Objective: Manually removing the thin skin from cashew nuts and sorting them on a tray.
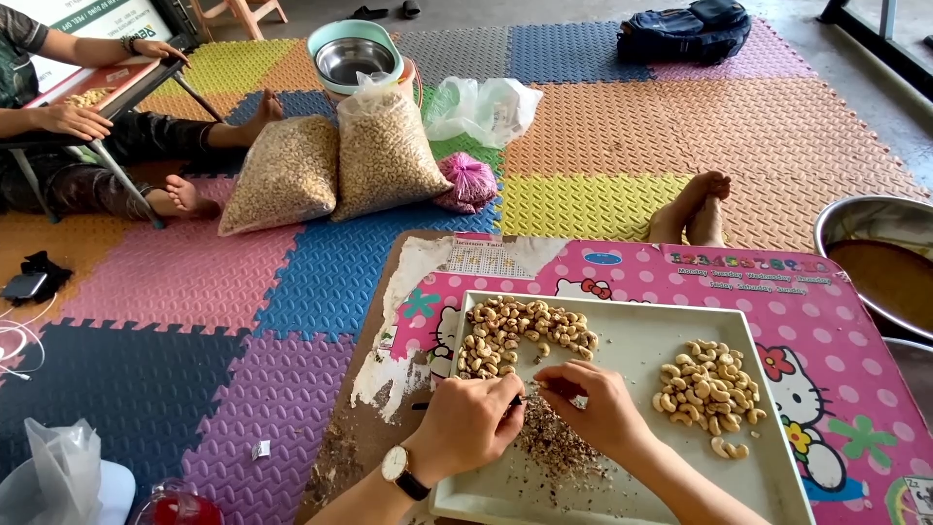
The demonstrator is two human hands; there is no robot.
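Observation:
A pale rectangular tray (641,331) lies on a low pink table (826,321). One heap of cashew nuts (515,335) sits at its far left, a second heap of nuts (709,394) at its right. My left hand (466,423), with a wristwatch, is closed on a small dark tool whose tip points toward my right hand (593,403). My right hand pinches a single cashew against that tip. Below both hands lies a pile of brown skin scraps (554,447).
Two big clear bags of nuts (335,165) stand on the coloured foam floor mats, with a metal bowl in a teal basin (352,53) behind. Another person sits at far left with a tray. A large steel basin (880,258) is at right, a backpack (685,29) farther back.

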